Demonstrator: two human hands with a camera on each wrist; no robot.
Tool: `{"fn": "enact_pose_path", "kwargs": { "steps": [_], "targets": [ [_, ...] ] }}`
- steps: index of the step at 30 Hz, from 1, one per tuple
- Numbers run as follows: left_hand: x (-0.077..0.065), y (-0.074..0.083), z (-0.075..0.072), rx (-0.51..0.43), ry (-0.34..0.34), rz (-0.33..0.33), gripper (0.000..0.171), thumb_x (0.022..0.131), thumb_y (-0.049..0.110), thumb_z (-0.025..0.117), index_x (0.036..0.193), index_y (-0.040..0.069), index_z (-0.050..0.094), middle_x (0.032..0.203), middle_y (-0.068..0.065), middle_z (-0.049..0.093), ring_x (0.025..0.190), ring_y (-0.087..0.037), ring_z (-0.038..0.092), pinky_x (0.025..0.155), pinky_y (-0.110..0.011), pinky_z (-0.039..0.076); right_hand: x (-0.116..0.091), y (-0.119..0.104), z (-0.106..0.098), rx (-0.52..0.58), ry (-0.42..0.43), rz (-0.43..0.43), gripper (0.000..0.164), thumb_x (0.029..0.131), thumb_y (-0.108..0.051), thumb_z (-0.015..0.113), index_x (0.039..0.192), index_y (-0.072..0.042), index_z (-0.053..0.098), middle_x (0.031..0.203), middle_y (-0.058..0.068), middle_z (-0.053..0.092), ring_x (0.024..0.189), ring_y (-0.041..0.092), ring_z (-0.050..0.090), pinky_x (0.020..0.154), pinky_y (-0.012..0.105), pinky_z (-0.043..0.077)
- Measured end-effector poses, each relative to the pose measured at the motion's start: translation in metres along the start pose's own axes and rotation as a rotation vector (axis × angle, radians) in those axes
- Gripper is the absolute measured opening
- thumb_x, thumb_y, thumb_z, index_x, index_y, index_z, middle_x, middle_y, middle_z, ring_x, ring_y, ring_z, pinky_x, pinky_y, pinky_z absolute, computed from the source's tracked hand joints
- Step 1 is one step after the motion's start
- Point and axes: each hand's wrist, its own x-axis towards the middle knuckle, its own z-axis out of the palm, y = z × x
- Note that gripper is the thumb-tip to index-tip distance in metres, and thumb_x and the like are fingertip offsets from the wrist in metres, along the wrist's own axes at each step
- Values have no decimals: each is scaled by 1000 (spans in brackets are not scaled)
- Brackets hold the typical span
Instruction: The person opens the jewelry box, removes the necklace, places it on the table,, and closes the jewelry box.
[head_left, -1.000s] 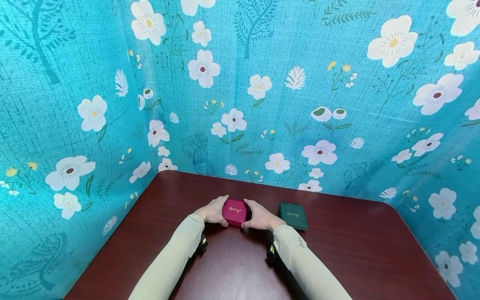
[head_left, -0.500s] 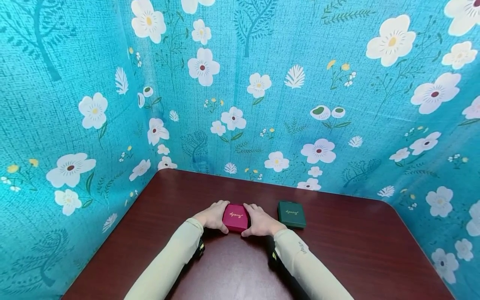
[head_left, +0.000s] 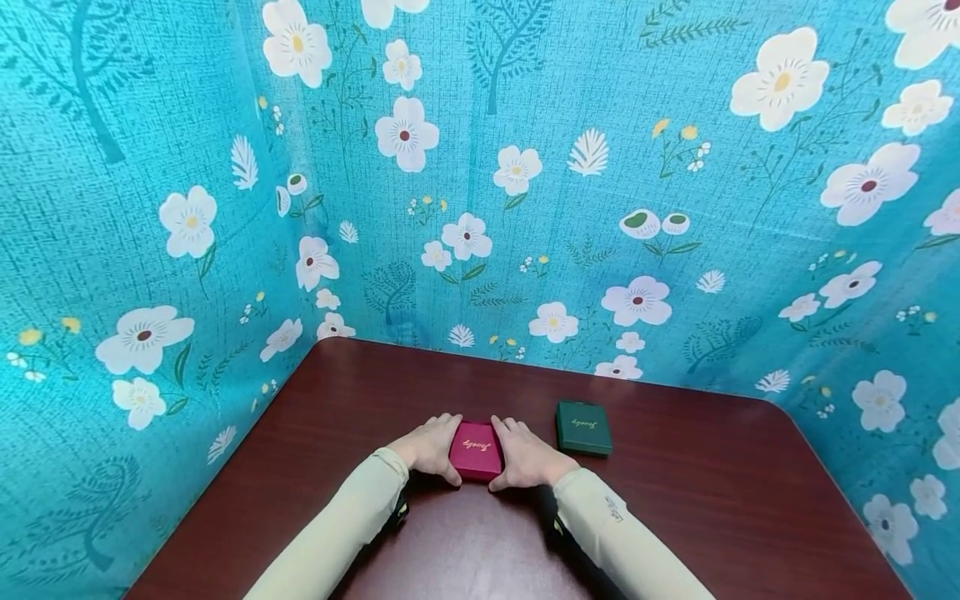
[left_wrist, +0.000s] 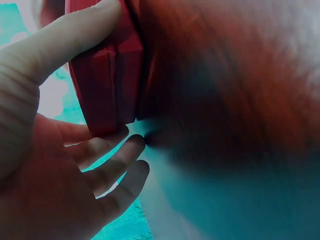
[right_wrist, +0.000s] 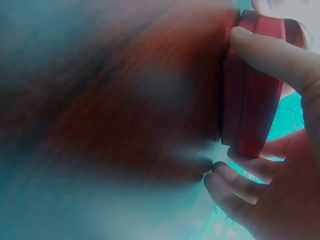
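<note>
A small red jewelry box point(head_left: 476, 450) with gold lettering on its lid sits on the dark wooden table between both hands. My left hand point(head_left: 431, 450) grips its left side; the left wrist view shows the thumb across the near side of the box point(left_wrist: 107, 75) and a finger at the far corner. From the other side my right hand point(head_left: 528, 457) holds it likewise, thumb on the near face and a fingertip at the back corner of the box point(right_wrist: 250, 105). The lid looks closed. A similar green jewelry box point(head_left: 583, 428) lies just right of the right hand.
The reddish-brown table point(head_left: 690, 500) has rounded back corners. Blue floral cloth point(head_left: 480, 208) hangs behind it and along both sides. Light sleeves cover both forearms, and a dark band sits under each wrist.
Both hands have drawn the red jewelry box toward the person and slightly to the right. The green jewelry box stays where it was.
</note>
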Motion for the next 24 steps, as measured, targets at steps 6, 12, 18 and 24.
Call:
{"fn": "enact_pose_path", "kwargs": {
  "steps": [6, 12, 18, 24],
  "targets": [
    [-6, 6, 6, 69, -4, 25, 108, 57, 35, 88, 140, -5, 32, 126, -14, 48, 112, -30, 46, 94, -41, 41, -8, 0, 1, -9, -13, -8, 112, 57, -41, 87, 143, 2, 30, 123, 10, 47, 109, 25, 45, 90, 39, 45],
    [-9, 9, 9, 120, 8, 48, 105, 56, 37, 88, 138, -3, 35, 122, -12, 51, 109, -28, 48, 92, -40, 42, -13, 0, 1, -31, -32, -15, 113, 56, -43, 86, 143, 2, 30, 123, 11, 47, 110, 26, 45, 93, 41, 44],
    [-13, 10, 10, 97, 14, 62, 104, 58, 37, 87, 139, -3, 35, 124, -13, 50, 111, -29, 48, 92, -42, 42, -17, 2, 2, -20, -27, -25, 113, 56, -40, 86, 144, 1, 28, 125, 9, 46, 113, 23, 43, 94, 39, 43],
    [-18, 10, 12, 19, 27, 75, 106, 60, 37, 86, 141, -3, 31, 128, -11, 47, 113, -27, 46, 96, -41, 40, -25, 3, 0, 16, 15, -65, 111, 58, -39, 85, 144, 2, 27, 124, 8, 46, 111, 21, 43, 92, 38, 45]
  ]
}}
